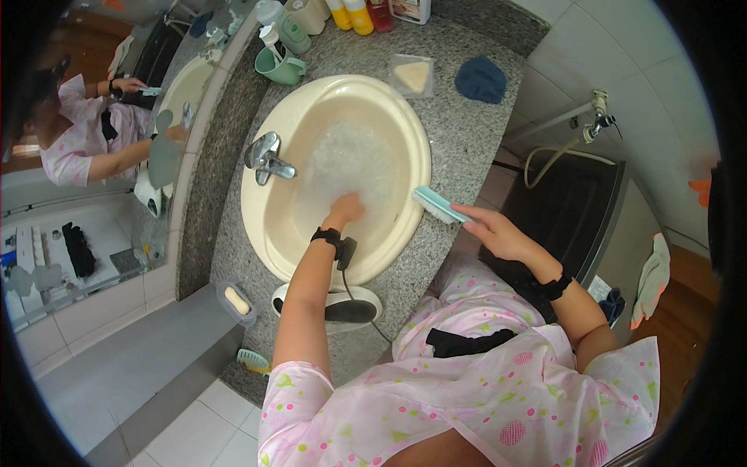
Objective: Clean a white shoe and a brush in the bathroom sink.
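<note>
Cloudy, soapy water [342, 156] partly fills the cream oval washbasin [424, 156]. My left hand [347, 208] reaches down into this water; its fingers are under the surface, so what they touch is hidden. In my right hand [498, 231] I grip a light turquoise scrubbing brush [437, 204] by its handle. The brush lies over the basin's right rim with its white bristles turned toward me. Left of the water, a chrome tap [269, 159] stands on the basin's edge.
A green mug [282, 68] with a toothbrush and several bottles [354, 15] stand at the back. A dark blue cloth [480, 79] and a bagged pale wedge [412, 78] lie on the granite counter [455, 148]. Bar soap [236, 301] sits left. A black-topped appliance [552, 210] stands right.
</note>
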Tool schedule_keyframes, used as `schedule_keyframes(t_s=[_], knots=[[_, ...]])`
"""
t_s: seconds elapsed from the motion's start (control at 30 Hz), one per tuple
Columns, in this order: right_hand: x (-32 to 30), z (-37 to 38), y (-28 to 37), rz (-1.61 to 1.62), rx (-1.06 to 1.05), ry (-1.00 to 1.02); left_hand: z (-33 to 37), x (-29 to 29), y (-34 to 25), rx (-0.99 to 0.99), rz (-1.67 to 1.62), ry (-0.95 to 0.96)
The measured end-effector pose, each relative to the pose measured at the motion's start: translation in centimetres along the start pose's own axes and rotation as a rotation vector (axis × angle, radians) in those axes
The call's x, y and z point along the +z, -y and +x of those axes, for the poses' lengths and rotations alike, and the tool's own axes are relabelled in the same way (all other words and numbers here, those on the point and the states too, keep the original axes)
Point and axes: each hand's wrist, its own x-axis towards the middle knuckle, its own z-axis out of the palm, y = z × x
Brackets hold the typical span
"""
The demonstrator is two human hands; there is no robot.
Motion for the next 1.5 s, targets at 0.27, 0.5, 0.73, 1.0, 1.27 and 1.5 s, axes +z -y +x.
schedule_keyframes(t_s=[0.27,0.5,0.73,1.0,1.27,1.5], knots=[[-0.3,4.9,0.5,-0.177,-0.238,-0.037,-3.3,-1.1,-1.9,0.065,-0.136,-0.243],[3.9,17.9,6.3,-0.412,0.131,0.185,-8.2,0.8,2.2,0.085,-0.123,-0.302],[9.5,25.7,4.8,-0.671,0.229,0.164,-13.8,2.1,4.6,-0.084,-0.272,-0.282],[14.3,26.9,0.8,-0.793,0.445,0.454,-17.0,3.3,5.3,-0.136,-0.320,-0.330],[16.8,21.5,1.9,-0.707,0.287,0.673,-17.2,2.2,4.6,-0.145,-0.386,-0.301],[18.4,20.1,3.3,-0.633,0.290,0.767,-16.1,3.4,4.9,-0.017,-0.259,-0.254]])
